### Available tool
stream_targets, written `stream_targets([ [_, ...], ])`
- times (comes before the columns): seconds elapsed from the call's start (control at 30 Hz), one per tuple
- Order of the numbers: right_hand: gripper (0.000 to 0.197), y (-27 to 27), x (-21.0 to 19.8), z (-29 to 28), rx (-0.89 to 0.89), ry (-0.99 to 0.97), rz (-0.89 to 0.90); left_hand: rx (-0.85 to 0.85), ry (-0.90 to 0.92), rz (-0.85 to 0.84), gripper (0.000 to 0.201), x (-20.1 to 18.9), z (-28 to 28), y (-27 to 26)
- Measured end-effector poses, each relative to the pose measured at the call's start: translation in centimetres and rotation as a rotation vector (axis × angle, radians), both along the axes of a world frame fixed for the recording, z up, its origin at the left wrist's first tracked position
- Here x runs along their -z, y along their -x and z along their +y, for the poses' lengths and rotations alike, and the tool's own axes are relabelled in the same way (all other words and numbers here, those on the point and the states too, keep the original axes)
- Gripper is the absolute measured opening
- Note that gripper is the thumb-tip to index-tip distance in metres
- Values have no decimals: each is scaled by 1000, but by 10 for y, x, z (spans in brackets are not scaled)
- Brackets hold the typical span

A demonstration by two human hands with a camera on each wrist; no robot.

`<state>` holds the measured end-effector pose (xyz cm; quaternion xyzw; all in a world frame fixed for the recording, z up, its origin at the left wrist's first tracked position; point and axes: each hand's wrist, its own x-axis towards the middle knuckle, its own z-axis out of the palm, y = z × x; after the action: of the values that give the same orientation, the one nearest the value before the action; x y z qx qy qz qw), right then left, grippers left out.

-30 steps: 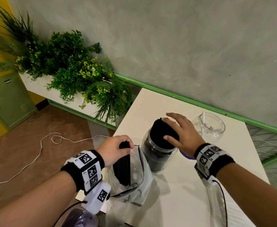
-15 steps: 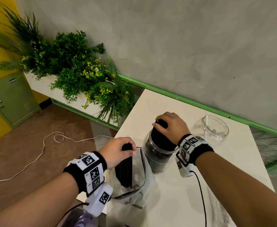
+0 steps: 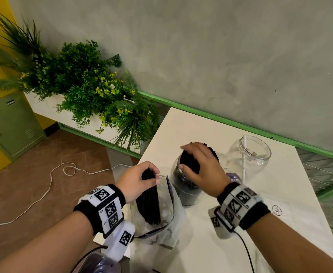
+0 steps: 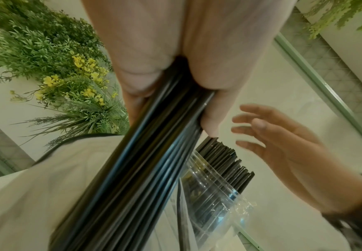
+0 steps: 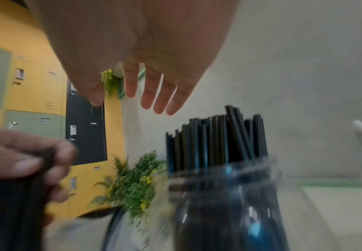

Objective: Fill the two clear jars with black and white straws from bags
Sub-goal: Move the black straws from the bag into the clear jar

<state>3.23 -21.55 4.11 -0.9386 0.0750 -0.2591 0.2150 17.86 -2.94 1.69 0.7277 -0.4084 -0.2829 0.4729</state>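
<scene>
In the head view, the left hand (image 3: 137, 179) grips a bundle of black straws (image 3: 149, 203) near its top; the bundle stands upright with its lower end inside the clear bag (image 3: 167, 219), which lies at the near edge of the tabletop (image 3: 280, 194). Just beyond the bag stands the full jar (image 3: 185, 184), packed with black straws that rise above its rim. The right hand (image 3: 203, 164) is above these straws with the fingers spread; whether it touches them I cannot tell here. To the right of the full jar, well apart from it, stands the second jar (image 3: 249, 156), nearly empty, with one white straw (image 3: 244, 154) leaning in it.

In the left wrist view, the fingers (image 4: 214, 108) curl around the black bundle, and the bag's white plastic lies below. Beside the bundle the full jar shows its straw tips, and the right hand hangs open next to them.

In the right wrist view, the fingers (image 5: 152, 90) are straight and apart, above the straw tips and not touching them. The picture is blurred.

The step in hand seems to be the loading of black straws. The next move calls for lifting the bundle clear of the bag and guiding it into the full jar, where little room appears to remain; the right hand may need to push the standing straws aside.
</scene>
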Motion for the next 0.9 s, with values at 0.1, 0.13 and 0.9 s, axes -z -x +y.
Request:
stream_targets([
  [0.1,34,13,29,30,-80,-169,75,-49,38,33,12,1,4,1],
  [0.13,35,15,39,39,-88,-216,107,-66,46,36,12,1,6,1],
  [0.9,33,-27,84,82,159,-821,241,-89,136,114,35,8,14,8],
])
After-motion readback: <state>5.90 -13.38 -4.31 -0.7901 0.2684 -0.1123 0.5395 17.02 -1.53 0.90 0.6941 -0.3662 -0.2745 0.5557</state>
